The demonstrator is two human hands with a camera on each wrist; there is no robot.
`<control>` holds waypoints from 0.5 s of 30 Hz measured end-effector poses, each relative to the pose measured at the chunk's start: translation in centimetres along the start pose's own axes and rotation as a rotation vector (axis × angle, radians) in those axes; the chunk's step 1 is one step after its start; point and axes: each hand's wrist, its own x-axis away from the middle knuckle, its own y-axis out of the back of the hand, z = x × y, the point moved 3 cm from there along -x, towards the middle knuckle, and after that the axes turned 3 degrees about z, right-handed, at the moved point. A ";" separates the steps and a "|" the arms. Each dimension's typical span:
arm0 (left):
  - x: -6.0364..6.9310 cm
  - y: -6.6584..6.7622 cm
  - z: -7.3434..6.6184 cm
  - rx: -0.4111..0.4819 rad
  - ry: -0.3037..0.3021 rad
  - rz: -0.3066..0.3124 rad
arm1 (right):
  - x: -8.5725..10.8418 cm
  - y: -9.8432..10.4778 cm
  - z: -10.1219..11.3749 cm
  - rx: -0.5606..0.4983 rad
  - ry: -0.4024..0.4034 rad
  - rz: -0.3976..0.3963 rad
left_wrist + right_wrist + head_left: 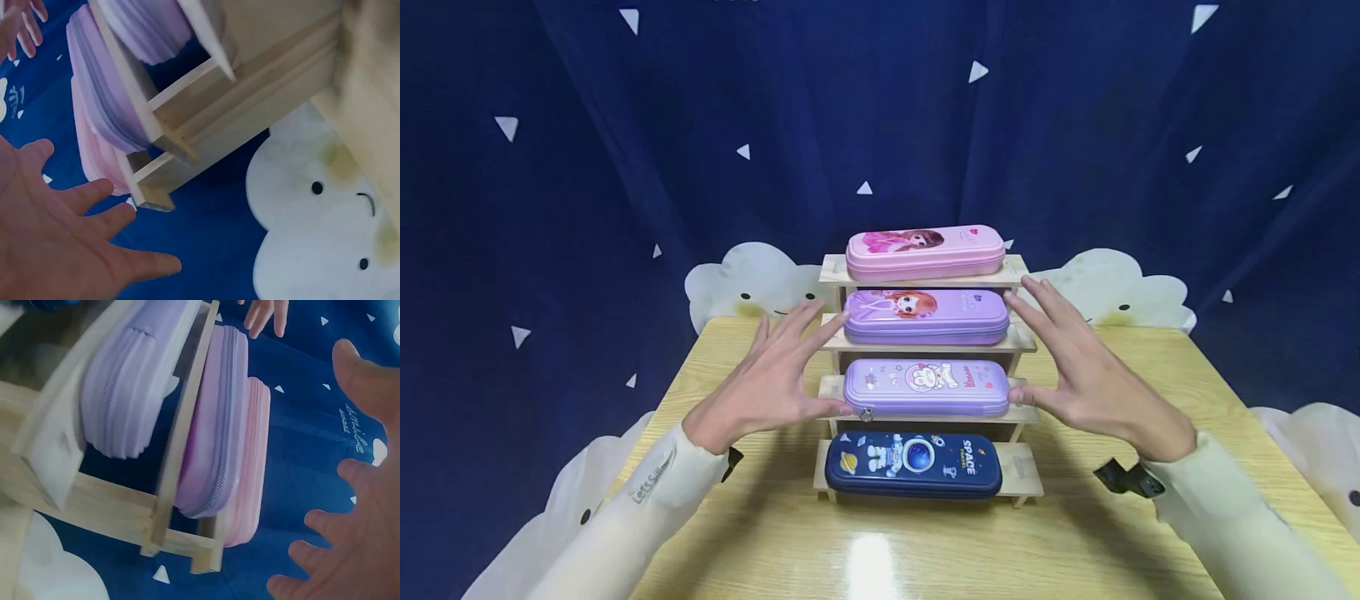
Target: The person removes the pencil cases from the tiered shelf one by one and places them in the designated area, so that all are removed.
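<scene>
Hands, two. We list the left hand (771,375) and the right hand (1086,375) as empty, fingers spread, one on either side of the rack; both wrist views show a gap between palm and cases.

Risks, in our judgement. A hand closing inward at uneven height could catch a shelf end and shift the whole rack (1021,469), which appears to stand loose on the table (760,517). Smooth, rounded case ends could slip from a light two-sided squeeze. Tiers sit close, so a raised case could knock the one above. The navy case lies off-centre to the left, its front edge near the shelf's lip; a bumped forearm could tip it off.

Containers, four, one per tier, each lying flat, lid up. Top: pink case (925,252), printed figure, slightly askew. Second: purple case (927,317), similar figure. Third: lavender case (927,387), rabbit print, zip pull (867,414) at front left. Bottom: navy case (913,465), astronaut print, lettered SPACE. All four look closed; contents, if any, we cannot tell.
</scene>
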 end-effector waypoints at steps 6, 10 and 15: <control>1.0 -1.4 0.8 0.076 0.015 -0.008 | 1.2 -0.7 -0.4 -0.069 -0.058 -0.007; 1.4 -2.2 1.5 0.193 0.042 -0.007 | 2.3 -1.1 -0.6 -0.165 -0.084 -0.036; 1.7 -3.3 2.3 0.346 0.098 0.019 | 3.4 -2.2 -0.4 -0.512 -0.074 -0.040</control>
